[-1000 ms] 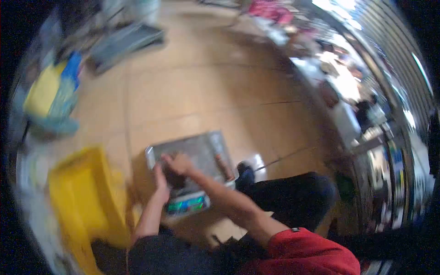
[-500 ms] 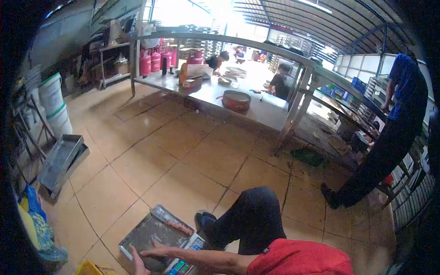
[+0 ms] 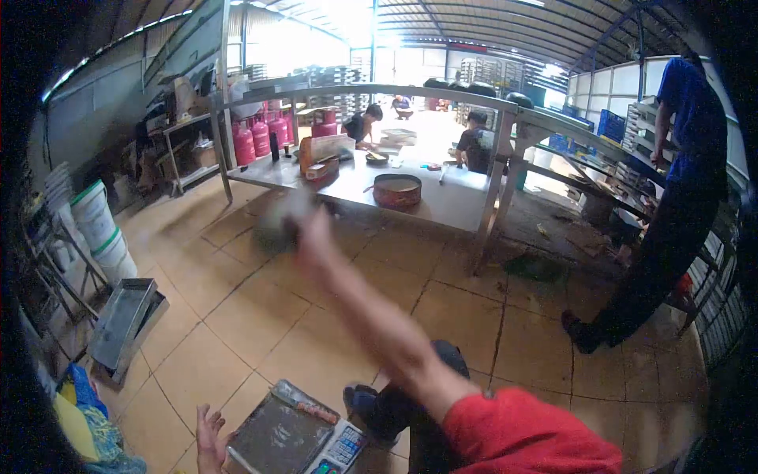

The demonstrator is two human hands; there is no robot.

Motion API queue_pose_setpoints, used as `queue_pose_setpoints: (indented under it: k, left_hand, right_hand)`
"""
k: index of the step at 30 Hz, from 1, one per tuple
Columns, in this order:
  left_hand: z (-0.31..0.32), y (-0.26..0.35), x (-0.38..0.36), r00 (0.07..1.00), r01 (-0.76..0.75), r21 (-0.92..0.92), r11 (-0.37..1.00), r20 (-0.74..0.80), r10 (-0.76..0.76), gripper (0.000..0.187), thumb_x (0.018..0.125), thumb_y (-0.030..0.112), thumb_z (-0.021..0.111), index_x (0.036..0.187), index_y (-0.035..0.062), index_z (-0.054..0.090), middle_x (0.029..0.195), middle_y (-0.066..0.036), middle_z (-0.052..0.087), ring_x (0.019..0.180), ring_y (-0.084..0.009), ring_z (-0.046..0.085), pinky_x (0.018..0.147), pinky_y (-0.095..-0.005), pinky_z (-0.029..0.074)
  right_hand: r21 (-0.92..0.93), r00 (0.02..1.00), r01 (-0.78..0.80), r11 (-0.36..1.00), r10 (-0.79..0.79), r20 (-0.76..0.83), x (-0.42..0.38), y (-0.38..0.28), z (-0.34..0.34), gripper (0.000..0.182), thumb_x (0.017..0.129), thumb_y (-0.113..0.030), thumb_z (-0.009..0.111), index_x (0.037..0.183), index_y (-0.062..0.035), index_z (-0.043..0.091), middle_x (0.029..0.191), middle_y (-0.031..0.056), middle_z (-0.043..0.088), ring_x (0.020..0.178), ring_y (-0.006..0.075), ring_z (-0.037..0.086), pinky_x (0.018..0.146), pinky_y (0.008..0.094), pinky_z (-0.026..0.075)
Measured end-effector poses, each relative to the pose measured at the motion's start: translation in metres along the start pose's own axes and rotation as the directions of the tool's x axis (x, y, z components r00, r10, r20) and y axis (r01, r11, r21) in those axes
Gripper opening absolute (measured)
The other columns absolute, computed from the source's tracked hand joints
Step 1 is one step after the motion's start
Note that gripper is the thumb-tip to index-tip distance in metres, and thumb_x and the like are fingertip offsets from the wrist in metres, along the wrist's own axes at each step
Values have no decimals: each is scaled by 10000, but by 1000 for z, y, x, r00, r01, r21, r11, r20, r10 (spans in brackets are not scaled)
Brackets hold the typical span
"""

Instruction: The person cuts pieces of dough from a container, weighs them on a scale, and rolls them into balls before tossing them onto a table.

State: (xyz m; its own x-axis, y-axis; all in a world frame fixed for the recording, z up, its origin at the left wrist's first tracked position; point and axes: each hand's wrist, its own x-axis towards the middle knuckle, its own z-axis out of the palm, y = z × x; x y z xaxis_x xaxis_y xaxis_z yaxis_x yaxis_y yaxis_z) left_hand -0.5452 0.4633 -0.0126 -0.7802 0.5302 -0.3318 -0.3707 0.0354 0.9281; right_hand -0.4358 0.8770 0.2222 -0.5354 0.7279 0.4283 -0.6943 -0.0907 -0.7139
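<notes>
Hovering out over the tiled floor (image 3: 245, 324), right hand (image 3: 317, 243) is motion-blurred, a blurred greyish thing (image 3: 278, 225) at its fingertips; cannot tell if gripped or let go. Left hand (image 3: 209, 438) is low, fingers spread, nothing seen in it, just beside the pan (image 3: 257, 442) of a scale (image 3: 346, 444). Brown-handled tool (image 3: 313, 409) lies on the pan's far side, right of the left hand. Risks: a loose grip could drop the blurred thing; a knock from the left hand could shift the pan and slide the tool off. Pan is dark grey with whitish smears. Room: metal table (image 3: 454, 204) beyond the right hand, red round tub (image 3: 397, 191) on it; person in blue (image 3: 688, 118) well to its right; metal trays (image 3: 122, 324) ahead and left of the left hand
</notes>
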Motion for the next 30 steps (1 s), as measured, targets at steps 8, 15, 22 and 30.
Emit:
queue_pose_setpoints:
  k: [8,15,22,30]
  left_hand:
    - [-115,-123,63,972,222,-363,905,12,-234,769,784,562,546,1370,136,289,1178,-151,411,1059,-280,437,881,-456,384]
    - [-80,-100,-22,991,57,-181,982,-107,-78,686,809,554,519,1326,140,340,1243,-154,392,1155,-289,380,931,-461,348]
    - [-155,-139,-90,919,-53,-424,904,-374,-121,641,841,519,513,1337,145,358,1282,-102,404,1157,-269,411,935,-414,351]
    - [-171,-182,-320,321,45,-96,994,-941,-106,466,860,386,532,1234,111,497,1130,-45,555,1037,-181,528,781,-319,449]
  right_hand:
    - [-175,517,821,543,-838,-174,51,-139,34,506,811,-45,625,1244,-55,364,1000,81,511,938,176,519,855,323,449]
    - [-264,727,677,686,-680,98,1,-49,70,275,815,-30,566,1080,-30,491,880,44,544,773,116,538,646,263,465]
    - [-781,893,255,570,172,417,-109,117,39,278,786,-127,600,1031,1,573,879,142,631,791,194,606,686,300,491]
    - [-872,464,439,216,776,426,-288,272,-134,321,761,-331,649,961,-86,589,818,119,632,706,273,615,613,401,504]
